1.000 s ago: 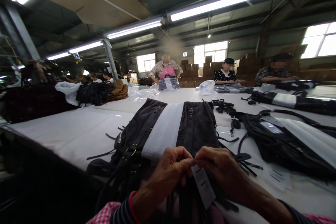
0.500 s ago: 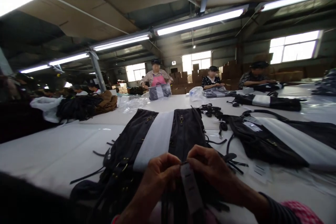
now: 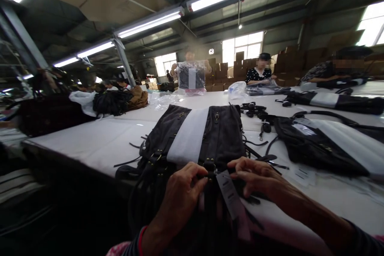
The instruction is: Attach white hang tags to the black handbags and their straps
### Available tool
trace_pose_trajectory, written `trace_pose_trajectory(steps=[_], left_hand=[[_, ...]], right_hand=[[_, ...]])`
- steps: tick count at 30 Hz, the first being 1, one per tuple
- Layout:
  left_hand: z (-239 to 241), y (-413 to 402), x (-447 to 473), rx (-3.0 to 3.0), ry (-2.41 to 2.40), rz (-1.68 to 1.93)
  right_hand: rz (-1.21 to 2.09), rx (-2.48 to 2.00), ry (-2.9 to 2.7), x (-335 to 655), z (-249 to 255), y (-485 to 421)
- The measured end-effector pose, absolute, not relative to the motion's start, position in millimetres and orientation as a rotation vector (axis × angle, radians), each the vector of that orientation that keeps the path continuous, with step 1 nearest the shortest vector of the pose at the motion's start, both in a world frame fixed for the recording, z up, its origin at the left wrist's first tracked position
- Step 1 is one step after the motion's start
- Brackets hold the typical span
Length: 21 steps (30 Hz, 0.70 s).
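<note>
A dark handbag (image 3: 225, 136) lies on the white table in front of me, with a white wrap (image 3: 189, 136) across its middle. Straps and brass-coloured rings show along its near side. My left hand (image 3: 183, 192) is closed in a pinch beside a ring on the bag's near edge; what lies between its fingertips is too small to make out. A white hang tag (image 3: 228, 194) with dark printed marks dangles just right of those fingers. To the right of the tag, my right hand (image 3: 255, 176) has its fingers apart and holds nothing.
Another wrapped dark bag (image 3: 318, 148) lies to the right, with small black straps (image 3: 253, 110) behind. Dark and brown bags (image 3: 111, 102) are heaped at the left. Across the table (image 3: 90, 140), a person holds up a plastic-wrapped bag (image 3: 192, 76); two others work farther right.
My right hand has moved right, away from my left, and its fingers have opened. The tag hangs loose. The view has shifted, and the person opposite has raised the plastic-wrapped bag.
</note>
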<state>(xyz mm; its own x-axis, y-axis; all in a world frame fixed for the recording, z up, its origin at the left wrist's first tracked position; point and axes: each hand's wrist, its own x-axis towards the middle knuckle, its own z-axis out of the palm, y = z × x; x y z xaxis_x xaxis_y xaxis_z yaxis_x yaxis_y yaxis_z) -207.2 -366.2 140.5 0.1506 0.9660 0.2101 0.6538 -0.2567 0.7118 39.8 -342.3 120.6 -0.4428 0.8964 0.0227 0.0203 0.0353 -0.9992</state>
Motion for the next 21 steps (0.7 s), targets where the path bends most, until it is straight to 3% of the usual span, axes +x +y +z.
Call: trace_pose_trajectory(steps=[6, 9, 14, 19, 21], left_hand=[[118.8, -396.5, -203.6, 1.939, 1.522, 0.825], [105.6, -397.1, -208.0, 1.776, 1.535, 0.938], [94.4, -376.7, -227.3, 1.118, 1.473, 1.259], [87.7, -357.7, -238.9, 0.619, 1.283, 1.410], [86.9, -349.7, -242.2, 0.524, 1.190, 1.367]], right_hand=[[1.299, -1.063, -1.778, 25.6, 97.7, -339.9], [1.111, -1.076, -1.848, 17.2, 87.9, -341.2], [1.091, -1.021, -1.986, 26.6, 95.4, -331.2], [0.638, -1.172, -1.747, 62.8, 132.9, -232.0], [0.666, -1.293, -1.516, 75.2, 145.9, -176.2]])
